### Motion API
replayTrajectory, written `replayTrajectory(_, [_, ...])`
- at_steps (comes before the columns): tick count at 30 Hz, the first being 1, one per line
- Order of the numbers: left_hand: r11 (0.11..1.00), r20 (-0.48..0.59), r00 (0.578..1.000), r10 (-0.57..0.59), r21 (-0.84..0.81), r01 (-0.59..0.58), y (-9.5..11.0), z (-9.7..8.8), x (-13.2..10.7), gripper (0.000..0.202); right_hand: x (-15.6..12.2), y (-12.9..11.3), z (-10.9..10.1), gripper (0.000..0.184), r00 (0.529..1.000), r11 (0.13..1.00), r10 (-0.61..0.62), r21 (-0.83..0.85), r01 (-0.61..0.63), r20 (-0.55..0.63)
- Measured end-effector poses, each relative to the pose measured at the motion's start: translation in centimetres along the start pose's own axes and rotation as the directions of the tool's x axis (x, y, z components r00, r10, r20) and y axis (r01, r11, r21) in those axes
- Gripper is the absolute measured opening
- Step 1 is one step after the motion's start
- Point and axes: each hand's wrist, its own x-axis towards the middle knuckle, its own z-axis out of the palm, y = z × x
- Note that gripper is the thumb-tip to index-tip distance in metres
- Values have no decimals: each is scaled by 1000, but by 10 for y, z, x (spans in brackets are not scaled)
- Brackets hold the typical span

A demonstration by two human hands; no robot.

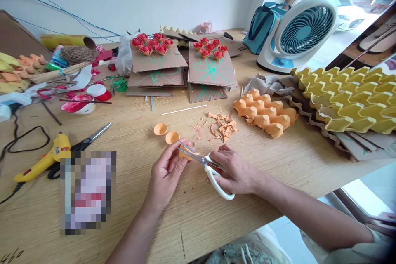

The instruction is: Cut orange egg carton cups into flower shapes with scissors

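Observation:
Between its fingers and thumb, my left hand (pixel 165 173) pinches an orange egg carton cup (pixel 185 152). My right hand (pixel 235 170) grips white-handled scissors (pixel 220 185), and their parted blades lie across the cup's edge. Just beyond my left fingers sit two trimmed cups, one cup (pixel 160 129) further left and another cup (pixel 172 137) close to my fingertips. Orange paper scraps (pixel 224 127) are heaped past my right hand. Behind them to the right lies a piece of orange egg carton (pixel 266 111), bumps upward.
Red paper flowers (pixel 153 43) stand on stacked cardboard (pixel 161 64) at the back. A yellow glue gun (pixel 51 156) and black scissors (pixel 89 139) lie left. A fan (pixel 306 33) and yellow egg trays (pixel 349 99) occupy the right. A thin stick (pixel 184 110) lies mid-table.

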Motion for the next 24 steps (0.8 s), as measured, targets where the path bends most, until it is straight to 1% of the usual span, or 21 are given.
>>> replayTrajectory(6, [986,24,998,-64,-153,67,5,2,-2,39,0,-3,-2,29,999,999,-26,29,26,-20])
replayTrajectory(9, [973,16,996,-86,-212,88,9,4,-1,38,0,-4,-2,28,999,999,-25,35,26,-21])
replayTrajectory(15, [926,28,988,-155,-345,155,12,4,1,38,0,-4,1,27,1000,999,-17,33,17,-21])
replayTrajectory(17, [923,20,985,-171,-346,167,11,3,2,37,0,-2,1,26,1000,1000,-5,11,5,-21])
replayTrajectory(19, [938,9,985,-170,-306,165,10,3,2,35,0,0,2,26,1000,1000,9,-18,-9,-14])
replayTrajectory(22, [968,-3,992,-130,-216,126,7,2,1,33,0,0,2,27,1000,999,18,-40,-18,1])
replayTrajectory(24, [977,-6,994,-109,-186,106,6,2,0,34,0,0,2,27,1000,999,17,-33,-17,0])
